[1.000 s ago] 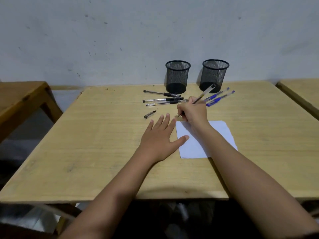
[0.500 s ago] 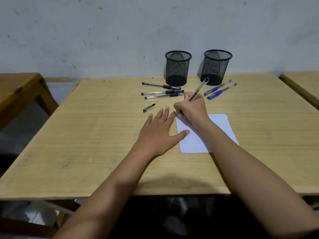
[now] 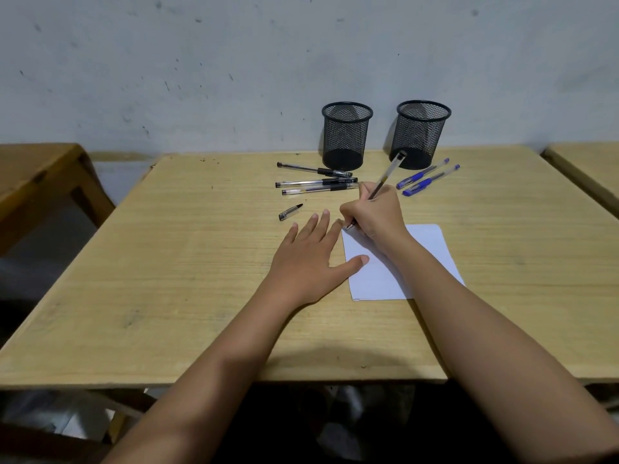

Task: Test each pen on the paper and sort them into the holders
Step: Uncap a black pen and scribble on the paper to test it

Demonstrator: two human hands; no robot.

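My right hand [image 3: 376, 216] grips a clear-barrelled pen [image 3: 388, 174] with its tip on the top left corner of the white paper [image 3: 432, 249]. My left hand [image 3: 310, 259] lies flat, fingers spread, its thumb resting on the paper's left edge. A loose pen cap [image 3: 290, 212] lies just beyond my left fingers. Three black pens [image 3: 315, 182] lie in front of the left mesh holder [image 3: 346, 135]. Two blue pens [image 3: 427, 177] lie by the right mesh holder [image 3: 422, 132]. Both holders look empty.
The wooden table [image 3: 187, 279] backs onto a grey wall. Another wooden table [image 3: 37, 175] stands to the left across a gap, and the edge of a third table [image 3: 586, 169] shows at the right.
The pen in my right hand has shifted slightly over the paper's corner and now stands steeper. The view has tilted, so the table sits lower in frame. My left hand stays flat.
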